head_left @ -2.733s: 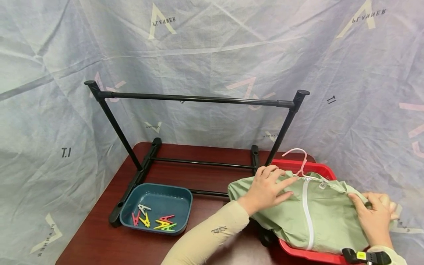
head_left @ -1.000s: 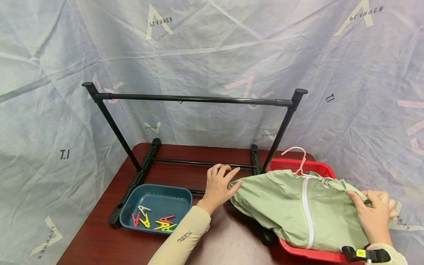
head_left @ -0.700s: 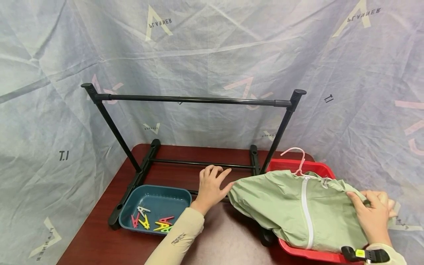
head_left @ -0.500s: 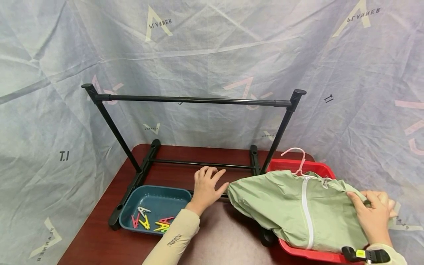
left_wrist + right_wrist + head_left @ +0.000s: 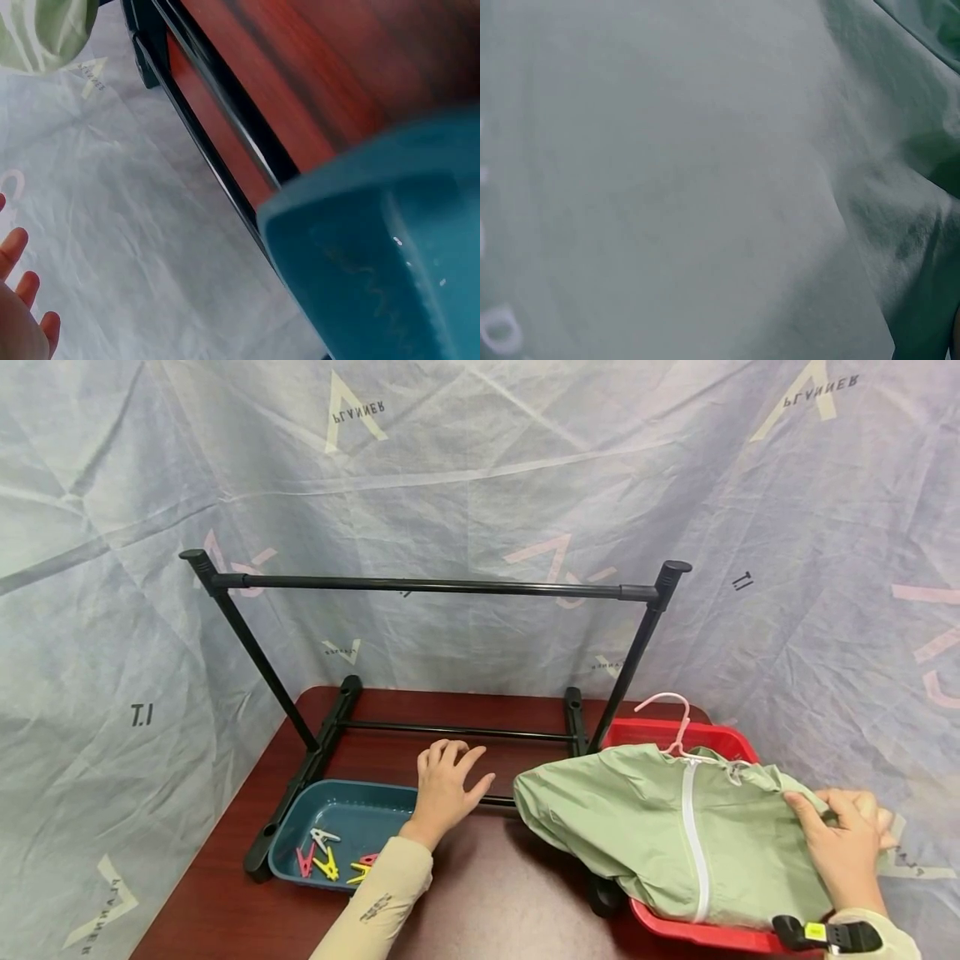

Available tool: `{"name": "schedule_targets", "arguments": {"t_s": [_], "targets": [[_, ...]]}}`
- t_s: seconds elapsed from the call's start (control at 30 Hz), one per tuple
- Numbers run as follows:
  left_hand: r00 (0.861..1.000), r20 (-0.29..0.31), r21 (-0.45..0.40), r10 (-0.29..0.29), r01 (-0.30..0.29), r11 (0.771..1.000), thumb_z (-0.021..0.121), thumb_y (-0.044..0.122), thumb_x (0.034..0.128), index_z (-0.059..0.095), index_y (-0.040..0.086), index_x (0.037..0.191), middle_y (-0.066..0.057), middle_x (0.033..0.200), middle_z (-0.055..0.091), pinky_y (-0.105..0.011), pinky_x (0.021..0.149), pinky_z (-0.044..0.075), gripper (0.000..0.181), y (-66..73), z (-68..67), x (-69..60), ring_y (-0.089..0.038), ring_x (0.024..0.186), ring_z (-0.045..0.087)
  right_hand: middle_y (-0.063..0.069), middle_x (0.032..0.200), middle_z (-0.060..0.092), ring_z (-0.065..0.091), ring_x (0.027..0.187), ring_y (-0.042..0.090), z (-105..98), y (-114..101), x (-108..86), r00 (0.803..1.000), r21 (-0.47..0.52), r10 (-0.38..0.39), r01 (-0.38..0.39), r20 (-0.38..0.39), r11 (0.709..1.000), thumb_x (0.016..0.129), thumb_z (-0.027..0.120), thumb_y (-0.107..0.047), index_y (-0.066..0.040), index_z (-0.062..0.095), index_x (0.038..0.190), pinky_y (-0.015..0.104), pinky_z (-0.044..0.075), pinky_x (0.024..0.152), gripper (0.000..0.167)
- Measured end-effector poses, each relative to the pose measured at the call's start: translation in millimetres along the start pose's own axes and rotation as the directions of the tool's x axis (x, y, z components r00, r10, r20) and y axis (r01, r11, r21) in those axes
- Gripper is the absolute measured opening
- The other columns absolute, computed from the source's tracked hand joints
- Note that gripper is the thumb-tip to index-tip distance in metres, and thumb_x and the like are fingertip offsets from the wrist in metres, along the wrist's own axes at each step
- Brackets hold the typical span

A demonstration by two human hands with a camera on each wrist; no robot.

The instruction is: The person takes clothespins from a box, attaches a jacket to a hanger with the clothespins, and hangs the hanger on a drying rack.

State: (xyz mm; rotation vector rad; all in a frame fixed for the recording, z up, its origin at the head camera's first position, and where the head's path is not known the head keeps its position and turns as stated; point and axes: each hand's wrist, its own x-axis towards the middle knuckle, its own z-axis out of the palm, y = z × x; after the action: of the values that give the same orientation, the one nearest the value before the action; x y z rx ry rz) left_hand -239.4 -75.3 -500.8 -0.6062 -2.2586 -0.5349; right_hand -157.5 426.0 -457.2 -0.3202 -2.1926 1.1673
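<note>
The green jacket [image 5: 600, 810] is lying across the red basin [image 5: 720, 739] at the person's right, one sleeve side drooping over the edge towards the counter [image 5: 487, 893]. Its white zip [image 5: 695, 835] is running down the front. The pink hanger [image 5: 686, 718] is sitting inside the collar, with its hook sticking up, so fitting it looks done to me.

The right hand [image 5: 847, 831] is pinching the jacket's shoulder, the thumb lying in front; its grip is closed on the cloth. The left hand [image 5: 442, 793] is hovering beside the blue tray [image 5: 360, 814], fingers loosely spread, its grip holding nothing.

What isn't done yet: the jacket isn't hanging from the black rail [image 5: 450, 586], and the pegs [image 5: 327, 862] I'm seeing are all lying in the tray.
</note>
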Motion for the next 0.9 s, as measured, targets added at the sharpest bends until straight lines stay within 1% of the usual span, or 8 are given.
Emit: {"name": "schedule_targets", "arguments": {"t_s": [0.13,0.3,0.43,0.53,0.6,0.67,0.77,0.9], "targets": [[1.000,0.004,-0.001,-0.002,0.002,1.000,0.078,0.034,0.0840,0.071,0.014,0.116,-0.009,0.109,0.058,-0.057,0.089,0.035,0.038,-7.9,-5.9,-3.7,-0.033,0.108,0.049,-0.019,0.091,0.039,0.023,0.094,-0.007,0,1,0.7,1.000,0.000,-0.014,0.014,0.002,1.000,0.089,0.076,-0.015,-0.014,0.061,0.071,0.050,-0.013,0.110,0.023],[1.000,0.011,0.008,-0.003,0.003,1.000,0.080,0.032,0.0815,0.071,0.013,0.114,-0.010,0.108,0.058,-0.058,0.088,0.035,0.039,-20.5,-14.6,-9.1,-0.034,0.108,0.049,-0.019,0.091,0.038,0.022,0.093,-0.006,-1,2,0.6,1.000,0.003,-0.029,0.029,0.005,1.000,0.089,0.075,-0.015,-0.013,0.061,0.071,0.050,-0.017,0.109,0.023],[1.000,0.024,0.008,-0.016,0.015,1.000,0.080,0.031,0.0814,0.071,0.013,0.113,-0.011,0.108,0.058,-0.059,0.087,0.035,0.038,-30.8,-22.1,-13.6,-0.035,0.107,0.049,-0.020,0.092,0.038,0.021,0.093,-0.005,-1,3,0.2,1.000,-0.003,-0.023,0.023,0.007,1.000,0.089,0.075,-0.015,-0.013,0.060,0.071,0.050,-0.016,0.110,0.023],[0.999,0.039,0.022,-0.036,0.036,0.999,0.079,0.031,0.0825,0.071,0.013,0.114,-0.012,0.108,0.059,-0.058,0.088,0.035,0.037,-37.8,-27.4,-16.9,-0.035,0.107,0.049,-0.020,0.092,0.039,0.022,0.093,-0.006,-1,3,0.1,1.000,-0.006,-0.015,0.015,0.007,1.000,0.089,0.075,-0.015,-0.013,0.060,0.071,0.050,-0.015,0.110,0.024],[0.997,0.054,0.028,-0.055,0.054,0.998,0.078,0.031,0.0839,0.071,0.013,0.114,-0.011,0.109,0.058,-0.058,0.088,0.034,0.036,-41.8,-31.0,-18.5,-0.034,0.108,0.048,-0.020,0.091,0.039,0.022,0.093,-0.006,-1,2,0.1,1.000,-0.008,-0.013,0.013,0.002,1.000,0.089,0.076,-0.014,-0.012,0.060,0.071,0.050,-0.012,0.109,0.024],[0.995,0.067,0.029,-0.070,0.069,0.997,0.077,0.030,0.0851,0.071,0.013,0.114,-0.012,0.109,0.058,-0.058,0.088,0.034,0.034,-45.8,-34.2,-19.7,-0.034,0.108,0.048,-0.020,0.091,0.039,0.024,0.092,-0.007,-1,2,0.5,1.000,-0.010,-0.009,0.009,-0.005,1.000,0.089,0.076,-0.013,-0.013,0.060,0.071,0.048,-0.005,0.108,0.024],[0.993,0.077,0.026,-0.085,0.084,0.996,0.077,0.030,0.0857,0.071,0.013,0.114,-0.012,0.109,0.059,-0.058,0.088,0.034,0.033,-51.2,-39.2,-21.3,-0.034,0.108,0.048,-0.021,0.091,0.040,0.024,0.092,-0.007,-1,2,0.9,1.000,-0.016,-0.012,0.012,-0.011,1.000,0.088,0.076,-0.011,-0.013,0.060,0.071,0.049,-0.003,0.107,0.023],[0.992,0.088,0.025,-0.093,0.092,0.995,0.078,0.030,0.0850,0.072,0.013,0.113,-0.012,0.109,0.059,-0.059,0.088,0.034,0.033,-58.3,-45.7,-24.0,-0.035,0.108,0.048,-0.021,0.091,0.040,0.023,0.092,-0.006,-1,3,0.5,1.000,-0.024,-0.023,0.023,-0.006,0.999,0.088,0.076,-0.013,-0.012,0.061,0.072,0.051,-0.008,0.108,0.022]]}}
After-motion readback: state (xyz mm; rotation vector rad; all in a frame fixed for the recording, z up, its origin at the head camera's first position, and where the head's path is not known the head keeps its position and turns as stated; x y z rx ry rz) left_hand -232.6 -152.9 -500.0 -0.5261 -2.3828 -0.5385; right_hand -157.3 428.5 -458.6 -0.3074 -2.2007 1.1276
